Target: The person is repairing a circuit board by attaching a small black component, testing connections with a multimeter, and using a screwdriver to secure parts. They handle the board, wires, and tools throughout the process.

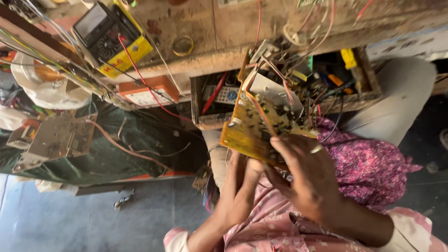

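Both hands hold the yellow circuit board (254, 128) up over my lap, tilted so its parts face me. My left hand (238, 191) cups its lower edge, fingers closed on it; my right hand (308, 179) grips the near corner from above. Red and white wires (280, 77) trail from it to the open wooden drawer (212, 119). A yellow multimeter (112, 39) lies on the tabletop (186, 23).

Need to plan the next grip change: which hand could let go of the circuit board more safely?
Probably the right hand: its fingers merely drape over the yellow circuit board's near edge, while the left hand props the board from below.
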